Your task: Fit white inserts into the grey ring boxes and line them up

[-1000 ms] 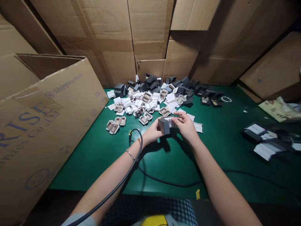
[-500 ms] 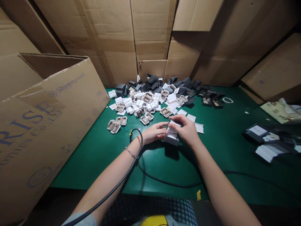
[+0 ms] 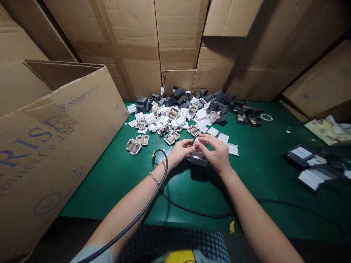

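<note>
A small dark box (image 3: pixel 199 161) is held just above the green table, its open side towards me. Inside it sits a white insert (image 3: pixel 197 155), partly covered by my fingers. My left hand (image 3: pixel 178 151) closes around the box's left side, with the thumb at its upper edge. My right hand (image 3: pixel 218 153) comes from the right, its thumb against the white insert and its fingers bent over the far end of the box. The right fingertips are partly hidden.
A pile of white and grey-brown inserts (image 3: pixel 172 114) lies ahead, with several black boxes (image 3: pixel 179 91) behind it. A large carton (image 3: pixel 68 146) stands left. A black cable (image 3: pixel 192 211) crosses my left forearm and the table. More opened boxes (image 3: pixel 300 151) lie right.
The white insert, raised out of the box before, now sits lower inside it. The dark wall of the box shows more, and the right thumb has shifted left across the insert.
</note>
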`<action>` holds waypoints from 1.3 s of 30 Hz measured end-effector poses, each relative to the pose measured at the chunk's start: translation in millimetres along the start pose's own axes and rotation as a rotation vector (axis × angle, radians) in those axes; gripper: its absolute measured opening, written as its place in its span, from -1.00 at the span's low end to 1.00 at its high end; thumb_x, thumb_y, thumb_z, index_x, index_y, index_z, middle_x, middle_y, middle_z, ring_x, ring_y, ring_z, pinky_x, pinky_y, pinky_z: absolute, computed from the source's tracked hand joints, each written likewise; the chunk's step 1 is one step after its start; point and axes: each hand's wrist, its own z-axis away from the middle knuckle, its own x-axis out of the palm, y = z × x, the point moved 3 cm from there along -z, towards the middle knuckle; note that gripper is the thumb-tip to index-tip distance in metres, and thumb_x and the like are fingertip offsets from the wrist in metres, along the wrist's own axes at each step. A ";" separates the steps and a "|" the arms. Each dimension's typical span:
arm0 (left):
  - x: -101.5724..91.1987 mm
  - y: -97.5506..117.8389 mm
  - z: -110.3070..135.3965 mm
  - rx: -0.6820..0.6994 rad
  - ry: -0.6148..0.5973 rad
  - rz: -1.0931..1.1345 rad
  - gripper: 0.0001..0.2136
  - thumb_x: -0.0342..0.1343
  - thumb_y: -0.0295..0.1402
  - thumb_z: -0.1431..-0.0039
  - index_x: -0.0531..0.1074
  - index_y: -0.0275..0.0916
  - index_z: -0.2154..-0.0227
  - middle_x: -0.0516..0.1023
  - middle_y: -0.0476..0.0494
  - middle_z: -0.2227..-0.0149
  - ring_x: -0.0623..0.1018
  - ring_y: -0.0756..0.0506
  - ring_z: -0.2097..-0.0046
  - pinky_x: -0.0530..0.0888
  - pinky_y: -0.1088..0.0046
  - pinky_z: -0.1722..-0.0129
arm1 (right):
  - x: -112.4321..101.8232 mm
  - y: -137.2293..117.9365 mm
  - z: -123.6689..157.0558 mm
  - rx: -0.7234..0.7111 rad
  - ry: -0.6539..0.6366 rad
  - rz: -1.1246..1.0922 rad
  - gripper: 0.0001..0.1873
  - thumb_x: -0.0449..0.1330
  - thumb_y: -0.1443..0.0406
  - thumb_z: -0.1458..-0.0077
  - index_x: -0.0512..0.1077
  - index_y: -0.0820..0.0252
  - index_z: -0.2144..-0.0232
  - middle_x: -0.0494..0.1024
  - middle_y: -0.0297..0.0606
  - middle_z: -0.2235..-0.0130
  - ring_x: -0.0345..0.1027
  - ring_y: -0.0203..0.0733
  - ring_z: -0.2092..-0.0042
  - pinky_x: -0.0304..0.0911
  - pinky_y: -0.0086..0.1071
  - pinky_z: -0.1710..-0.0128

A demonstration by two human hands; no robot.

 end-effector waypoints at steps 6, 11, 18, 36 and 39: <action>0.0 5.3 2.4 0.022 0.059 -0.041 -0.60 0.34 -0.16 0.21 0.55 -0.28 0.28 0.56 -0.10 0.39 0.44 0.03 0.46 0.23 0.61 0.59 | 1.1 4.2 0.2 0.009 -0.026 -0.012 -0.85 0.19 0.19 -0.07 0.56 0.03 0.40 0.63 -0.28 0.26 0.51 -0.11 0.18 0.40 -0.16 0.09; -0.2 7.0 3.9 0.022 0.091 -0.049 -0.64 0.33 -0.22 0.21 0.57 -0.26 0.29 0.59 -0.12 0.34 0.49 -0.03 0.40 0.32 0.56 0.51 | 2.2 7.1 -0.7 0.042 -0.038 -0.063 -0.86 0.20 0.22 -0.06 0.57 0.06 0.42 0.62 -0.27 0.24 0.50 -0.13 0.20 0.40 -0.19 0.12; 0.8 7.4 2.7 0.076 0.079 -0.048 -0.64 0.32 -0.24 0.21 0.57 -0.28 0.29 0.58 -0.11 0.35 0.45 0.00 0.43 0.29 0.55 0.51 | 2.8 8.8 -1.3 0.156 -0.053 -0.150 -0.87 0.23 0.22 -0.01 0.55 0.10 0.47 0.60 -0.22 0.24 0.48 -0.12 0.18 0.36 -0.19 0.12; 3.8 5.6 3.4 0.058 0.071 -0.078 -0.60 0.28 -0.12 0.14 0.49 -0.31 0.28 0.50 -0.06 0.40 0.39 0.05 0.47 0.23 0.57 0.57 | 13.0 27.0 1.0 0.454 -0.081 -0.355 -0.69 0.32 0.11 0.13 0.42 0.15 0.36 0.52 -0.29 0.31 0.39 -0.19 0.28 0.31 -0.29 0.23; 4.6 4.0 2.8 0.055 0.099 -0.040 -0.57 0.28 -0.07 0.15 0.42 -0.29 0.31 0.44 -0.01 0.44 0.36 0.06 0.50 0.19 0.59 0.62 | 16.0 28.9 1.7 0.510 -0.073 -0.364 -0.57 0.30 0.05 0.15 0.43 0.15 0.25 0.52 -0.26 0.26 0.38 -0.19 0.29 0.31 -0.29 0.27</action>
